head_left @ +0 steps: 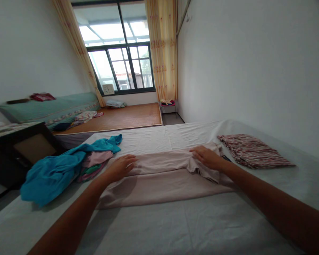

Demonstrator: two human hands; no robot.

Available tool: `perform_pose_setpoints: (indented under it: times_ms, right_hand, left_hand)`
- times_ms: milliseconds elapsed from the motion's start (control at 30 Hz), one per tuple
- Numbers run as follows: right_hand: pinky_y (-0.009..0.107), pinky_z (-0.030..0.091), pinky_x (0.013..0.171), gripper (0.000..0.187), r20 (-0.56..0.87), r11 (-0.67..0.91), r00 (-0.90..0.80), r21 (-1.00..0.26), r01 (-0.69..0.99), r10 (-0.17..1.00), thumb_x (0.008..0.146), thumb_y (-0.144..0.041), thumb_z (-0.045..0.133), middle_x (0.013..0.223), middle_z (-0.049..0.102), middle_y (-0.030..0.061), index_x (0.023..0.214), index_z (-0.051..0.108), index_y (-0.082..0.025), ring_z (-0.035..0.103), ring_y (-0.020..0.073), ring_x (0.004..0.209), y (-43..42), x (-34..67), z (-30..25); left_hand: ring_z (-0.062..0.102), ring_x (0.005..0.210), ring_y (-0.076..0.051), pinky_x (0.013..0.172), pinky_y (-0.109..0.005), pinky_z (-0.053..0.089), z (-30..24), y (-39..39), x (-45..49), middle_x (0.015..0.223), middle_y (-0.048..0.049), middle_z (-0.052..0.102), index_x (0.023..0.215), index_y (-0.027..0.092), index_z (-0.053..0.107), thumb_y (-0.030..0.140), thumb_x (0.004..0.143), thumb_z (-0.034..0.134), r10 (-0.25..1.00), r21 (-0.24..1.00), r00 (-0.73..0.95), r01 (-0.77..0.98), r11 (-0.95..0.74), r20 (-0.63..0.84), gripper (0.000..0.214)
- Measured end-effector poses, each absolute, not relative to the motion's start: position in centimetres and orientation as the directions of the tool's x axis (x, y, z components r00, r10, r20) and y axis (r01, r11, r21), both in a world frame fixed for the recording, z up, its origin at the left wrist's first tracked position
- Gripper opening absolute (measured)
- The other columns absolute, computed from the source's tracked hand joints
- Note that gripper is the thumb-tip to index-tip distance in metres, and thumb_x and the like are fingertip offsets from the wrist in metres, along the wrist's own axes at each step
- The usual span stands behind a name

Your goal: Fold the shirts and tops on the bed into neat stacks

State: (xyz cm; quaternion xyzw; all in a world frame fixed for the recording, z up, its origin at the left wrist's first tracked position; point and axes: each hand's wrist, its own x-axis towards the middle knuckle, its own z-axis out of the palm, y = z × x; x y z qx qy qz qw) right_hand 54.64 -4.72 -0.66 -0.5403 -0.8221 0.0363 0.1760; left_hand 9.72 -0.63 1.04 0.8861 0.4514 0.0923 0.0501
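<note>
A pale pink short-sleeved shirt (159,187) lies across the white-sheeted bed, its far side folded over toward me in a long strip. On the left end of that strip rests my left hand (122,166), fingers stretched out and palm down. My right hand (206,157) lies on the fabric near the sleeve at the right end, its fingers extended and slightly bent. Neither hand appears to grip the cloth. A dark label shows at the collar, just beyond my right wrist. The undersides of both hands are hidden.
A bright blue garment (55,173) and a small heap of pink and green clothes (94,166) lie at the left. To the right is a folded red-and-white patterned cloth (255,150). A dark cabinet (23,152) stands beside the bed; another bed (130,115) is by the window.
</note>
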Motion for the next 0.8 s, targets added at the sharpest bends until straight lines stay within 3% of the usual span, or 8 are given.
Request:
perform_pose_setpoints:
  times_ms: [100,267,600,800]
  right_hand:
    - [0.044,0.033,0.106,0.060,0.147,0.370,-0.344,-0.228,0.901,0.927,0.093,-0.056,0.028,0.143,0.047,0.0097,0.138,0.048,-0.021,0.042,0.0265,0.132,-2.7,54.7,-3.6]
    - [0.049,0.026,0.111,0.068,0.138,0.084,-0.070,-0.096,0.992,0.988,0.090,-0.058,0.024,0.146,0.043,0.0134,0.140,0.044,-0.016,0.036,0.0284,0.136,-0.9,62.3,-7.4]
    - [0.047,0.030,0.111,0.067,0.278,0.176,-0.176,0.026,0.984,0.944,0.086,-0.051,0.027,0.136,0.053,0.0172,0.132,0.052,-0.008,0.044,0.0303,0.130,1.4,66.9,-12.1]
    - [0.048,0.033,0.110,0.058,0.327,0.238,-0.222,-0.009,0.971,0.919,0.083,-0.048,0.034,0.129,0.060,0.0130,0.126,0.057,-0.016,0.049,0.0310,0.126,1.5,67.6,-12.1]
  left_hand:
    - [0.037,0.136,-0.026,0.112,-0.044,0.027,-1.7,-0.3,12.9,0.147,-0.0089,0.042,0.138,0.023,0.048,0.050,0.094,0.034,0.792,0.099,0.604,0.786,-0.611,0.091,0.054]
    - [0.024,0.142,-0.024,0.114,-0.045,0.021,-4.3,-0.9,13.5,0.154,-0.0064,0.027,0.146,0.026,0.034,0.050,0.097,0.024,0.822,0.101,0.565,0.816,-0.569,0.066,0.055]
    - [0.023,0.142,-0.023,0.115,-0.041,0.019,-4.8,-1.2,13.3,0.155,-0.0047,0.028,0.146,0.029,0.034,0.052,0.097,0.025,0.825,0.126,0.558,0.815,-0.566,0.091,0.055]
    - [0.027,0.141,-0.024,0.114,-0.044,0.021,-4.3,-1.8,12.5,0.153,-0.0060,0.031,0.144,0.029,0.037,0.054,0.097,0.025,0.848,0.146,0.523,0.836,-0.530,0.082,0.055]
